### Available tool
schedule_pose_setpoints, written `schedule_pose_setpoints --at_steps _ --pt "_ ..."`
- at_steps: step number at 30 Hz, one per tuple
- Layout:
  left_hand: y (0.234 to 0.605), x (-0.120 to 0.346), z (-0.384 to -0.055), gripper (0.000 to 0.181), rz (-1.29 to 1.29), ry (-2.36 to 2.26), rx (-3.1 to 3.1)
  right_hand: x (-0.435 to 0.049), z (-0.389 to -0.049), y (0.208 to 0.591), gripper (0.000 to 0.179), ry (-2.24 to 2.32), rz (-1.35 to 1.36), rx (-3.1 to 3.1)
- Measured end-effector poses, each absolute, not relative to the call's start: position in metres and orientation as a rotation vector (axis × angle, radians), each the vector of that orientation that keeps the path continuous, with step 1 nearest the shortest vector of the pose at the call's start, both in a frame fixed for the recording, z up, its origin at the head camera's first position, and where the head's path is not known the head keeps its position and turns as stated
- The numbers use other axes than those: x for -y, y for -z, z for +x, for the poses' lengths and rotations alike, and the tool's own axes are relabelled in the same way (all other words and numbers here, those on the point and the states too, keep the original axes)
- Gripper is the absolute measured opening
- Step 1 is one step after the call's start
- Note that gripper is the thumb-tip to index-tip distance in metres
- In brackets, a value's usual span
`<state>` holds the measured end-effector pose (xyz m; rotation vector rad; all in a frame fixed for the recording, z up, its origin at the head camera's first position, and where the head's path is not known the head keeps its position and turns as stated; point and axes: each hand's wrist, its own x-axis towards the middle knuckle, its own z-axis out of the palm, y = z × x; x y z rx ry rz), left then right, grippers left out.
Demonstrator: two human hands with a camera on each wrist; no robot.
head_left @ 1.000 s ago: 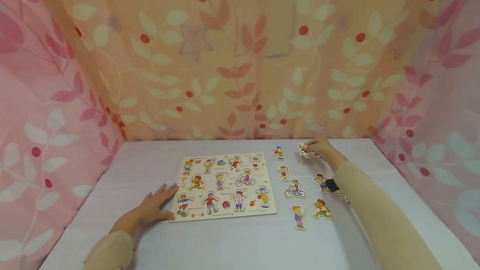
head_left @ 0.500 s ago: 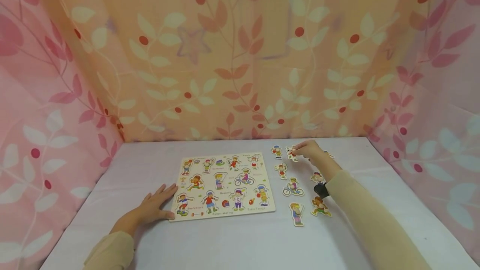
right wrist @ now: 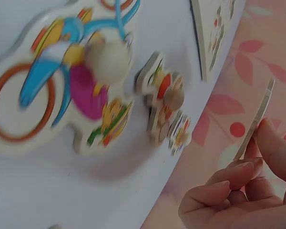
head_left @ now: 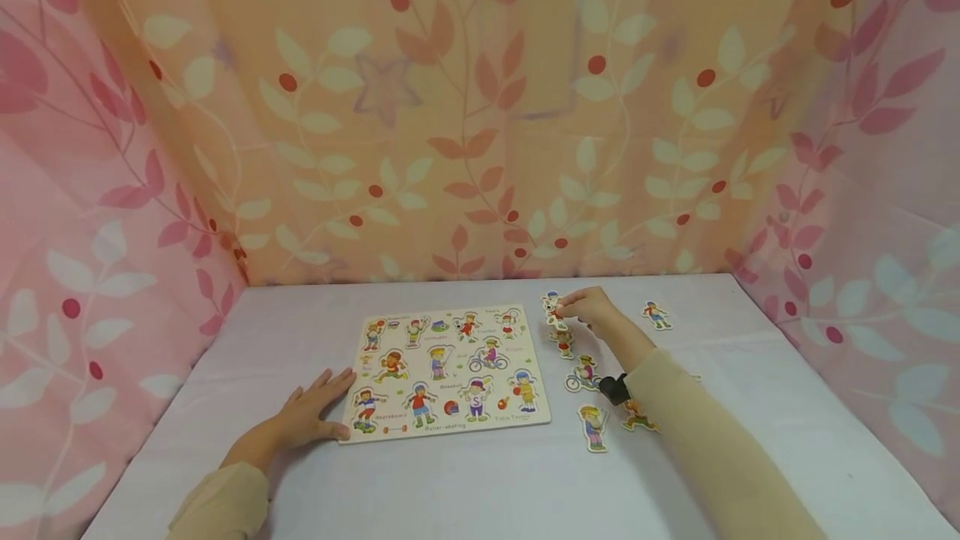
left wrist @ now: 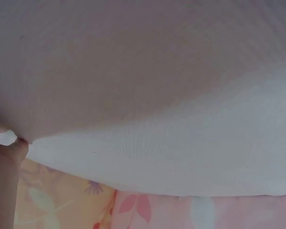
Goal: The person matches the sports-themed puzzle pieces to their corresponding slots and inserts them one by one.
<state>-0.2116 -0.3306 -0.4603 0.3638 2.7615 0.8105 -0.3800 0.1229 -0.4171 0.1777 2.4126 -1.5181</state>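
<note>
My right hand (head_left: 597,312) pinches the ball piece (head_left: 555,312). It has just gone left, so the piece is nearer the board (head_left: 480,426), but not on it. It hides part of the blue cap piece (head_left: 552,296). My left hand (head_left: 311,408) touches the board's left side, fingers spread, holding nothing.

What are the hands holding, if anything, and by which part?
The right hand pinches a flat puzzle piece from its right side in the head view; exact contact is hidden. The left hand holds nothing.
</note>
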Motion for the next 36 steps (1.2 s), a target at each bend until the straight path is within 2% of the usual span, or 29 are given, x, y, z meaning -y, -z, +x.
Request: schedule_pose_setpoints --at_steps 19,36 --pt "0.462 0.331 -0.213 0.099 0.323 -0.803 -2.752 -0.077 -0.380 0.421 0.029 1.605 0.238 -2.259" --pt "0.460 0.331 -0.213 0.099 0.333 -0.795 -2.755 -0.031 -0.376 0.433 0.023 1.653 0.218 -2.257"
